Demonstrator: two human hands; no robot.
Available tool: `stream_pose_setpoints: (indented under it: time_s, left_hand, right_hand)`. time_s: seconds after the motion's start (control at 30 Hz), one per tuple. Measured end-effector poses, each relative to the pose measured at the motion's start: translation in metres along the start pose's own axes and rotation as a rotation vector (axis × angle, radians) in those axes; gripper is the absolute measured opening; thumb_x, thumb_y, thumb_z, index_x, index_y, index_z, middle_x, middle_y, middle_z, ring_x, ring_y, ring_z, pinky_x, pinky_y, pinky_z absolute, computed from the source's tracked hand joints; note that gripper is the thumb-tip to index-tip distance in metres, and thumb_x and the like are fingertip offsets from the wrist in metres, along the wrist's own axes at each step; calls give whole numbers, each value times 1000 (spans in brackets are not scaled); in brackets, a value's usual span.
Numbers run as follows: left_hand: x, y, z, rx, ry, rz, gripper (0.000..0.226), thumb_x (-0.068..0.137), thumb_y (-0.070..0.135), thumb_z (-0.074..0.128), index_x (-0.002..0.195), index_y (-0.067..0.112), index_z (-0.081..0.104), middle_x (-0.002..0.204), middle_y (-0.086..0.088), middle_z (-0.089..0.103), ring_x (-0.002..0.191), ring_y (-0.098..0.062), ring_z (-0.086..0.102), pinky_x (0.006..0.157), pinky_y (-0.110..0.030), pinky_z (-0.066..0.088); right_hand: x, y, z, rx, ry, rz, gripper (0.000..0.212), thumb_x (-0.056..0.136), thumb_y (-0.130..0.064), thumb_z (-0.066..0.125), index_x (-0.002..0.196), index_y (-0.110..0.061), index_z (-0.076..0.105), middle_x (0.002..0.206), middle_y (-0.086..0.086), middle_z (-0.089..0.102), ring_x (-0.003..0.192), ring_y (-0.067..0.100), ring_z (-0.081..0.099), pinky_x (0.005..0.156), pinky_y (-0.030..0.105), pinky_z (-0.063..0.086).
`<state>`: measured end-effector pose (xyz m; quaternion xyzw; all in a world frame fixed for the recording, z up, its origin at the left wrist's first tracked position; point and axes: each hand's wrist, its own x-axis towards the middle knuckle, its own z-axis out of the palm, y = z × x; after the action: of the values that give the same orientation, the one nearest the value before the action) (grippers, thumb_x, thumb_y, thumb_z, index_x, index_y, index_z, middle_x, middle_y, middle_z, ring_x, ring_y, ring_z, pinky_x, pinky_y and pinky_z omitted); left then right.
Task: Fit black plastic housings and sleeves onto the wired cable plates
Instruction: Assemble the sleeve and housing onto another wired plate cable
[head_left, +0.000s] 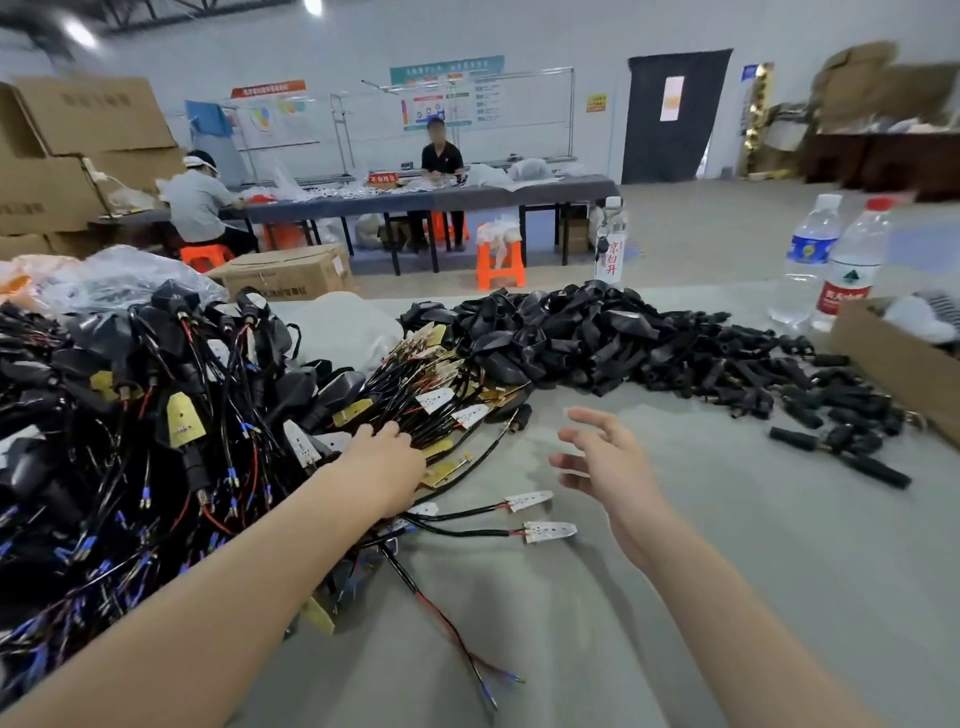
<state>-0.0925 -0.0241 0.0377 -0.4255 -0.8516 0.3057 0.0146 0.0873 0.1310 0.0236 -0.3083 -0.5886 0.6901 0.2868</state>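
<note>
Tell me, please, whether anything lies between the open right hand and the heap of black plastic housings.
Nothing visible does: only bare grey tabletop separates the right hand from the heap of black plastic housings.

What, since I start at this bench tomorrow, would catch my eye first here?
The tangled heap of wired cable plates fills the left of the table, where the left hand rests on it. Across the far middle sprawls a mound of black housings, thinning rightward into scattered black sleeves. The right hand hovers open and empty over bare table.
</note>
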Motion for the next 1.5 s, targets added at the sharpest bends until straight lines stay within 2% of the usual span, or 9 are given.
stream_pose_setpoints:
  time_s: [0.17,0.43,0.6,0.8,1.0,1.1,1.2,1.33,1.5]
  left_hand:
    - [-10,-12,3,-347,150,-44,25,102,32,40,110,19,60,112,-5,61,115,-26,49,98,-42,37]
    - [-32,-55,-11,-830,438,-179,14,101,31,50,93,22,55,89,2,65,80,-20,60,73,-35,46]
    - [-40,-44,-17,-724,428,-86,9,101,36,48,98,28,50,86,5,63,78,-20,59,76,-39,50]
    - [-50,-36,-36,-1016,546,-75,12,103,28,49,93,22,52,79,1,62,73,-24,58,67,-35,44]
    - [-67,-10,-158,-1066,931,111,10,103,31,47,105,23,52,80,8,63,65,-11,61,60,-32,53]
    - [-80,-8,-207,-1402,1039,214,5,104,26,47,101,25,51,88,6,67,67,-1,64,65,-22,57]
    - [-84,-9,-214,-1816,1119,189,7,105,21,45,104,18,52,91,0,71,71,-9,68,65,-27,60]
    - [-67,31,-141,-2416,846,0,17,105,24,45,106,12,57,88,-2,73,70,-13,69,65,-27,57]
    - [-49,96,-36,-2623,698,-346,13,105,19,45,101,20,57,78,-2,71,57,-11,62,50,-26,51]
  right_hand:
    - [-5,1,-14,10,13,11,30,101,-10,39,115,-24,60,107,-1,64,78,14,68,66,25,56]
    - [-16,-4,-19,20,0,-13,28,101,-10,40,112,-26,60,106,-1,65,77,14,68,70,27,57]
    - [-26,-3,-12,25,-22,-16,26,100,-10,43,116,-23,59,105,0,64,78,14,67,71,28,56]
    - [-47,17,16,-512,-245,-303,28,103,-17,39,120,-31,56,107,-7,64,78,-11,62,67,8,45]
    - [-58,37,53,-944,-425,-492,36,103,-26,35,135,-29,50,133,-5,55,119,16,53,93,28,39]
    - [-61,34,45,-764,-356,-407,31,104,-26,38,127,-33,56,123,-10,61,114,10,55,90,20,41]
    - [-61,12,26,-216,-305,-169,25,104,-20,44,111,-35,63,106,-7,71,94,11,64,68,12,49]
    - [-55,-17,-5,357,-306,14,29,100,-10,49,124,-23,59,113,1,74,94,19,73,76,30,56]
    - [-48,-11,-37,588,-172,56,22,98,-11,54,117,-20,58,107,3,73,85,20,74,65,27,57]
